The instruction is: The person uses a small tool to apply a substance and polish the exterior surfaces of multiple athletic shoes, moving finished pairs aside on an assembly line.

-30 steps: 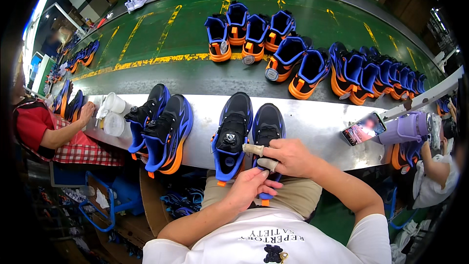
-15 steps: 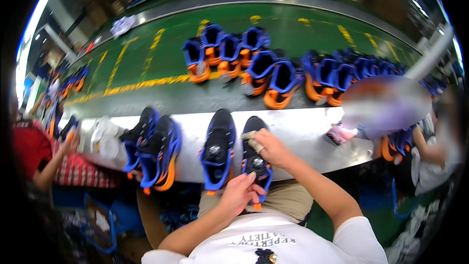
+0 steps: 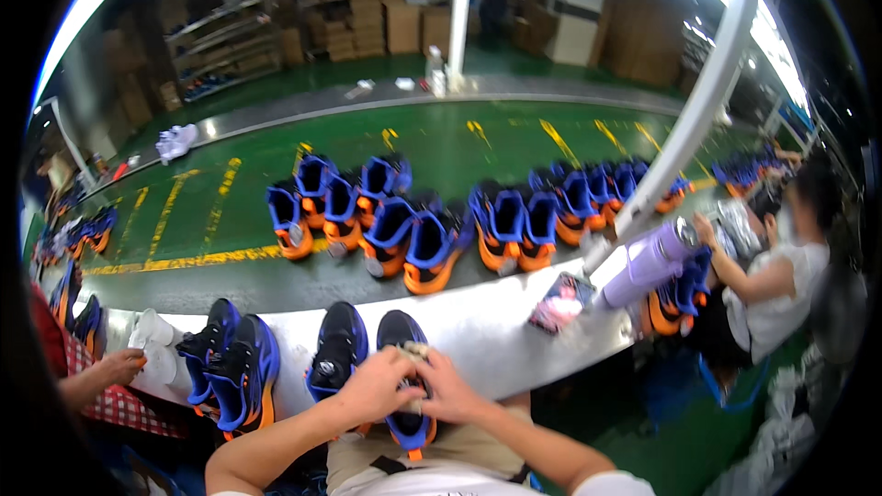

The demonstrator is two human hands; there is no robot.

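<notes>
Both hands meet over a black-and-blue sneaker [image 3: 401, 377] lying at the near edge of a metal workbench [image 3: 496, 326]. The left hand [image 3: 377, 388] is curled around its tongue area, and the right hand [image 3: 447, 390] grips it from the right side. Its mate [image 3: 337, 349] lies just to the left. Farther left sits another pair [image 3: 234, 367], and rows of blue-and-orange shoes [image 3: 413, 220] ride the far green conveyor [image 3: 239, 193].

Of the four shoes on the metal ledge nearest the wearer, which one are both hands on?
The rightmost shoe: left hand and right hand meet on it. The shoe beside it and the left pair lie untouched.
</notes>
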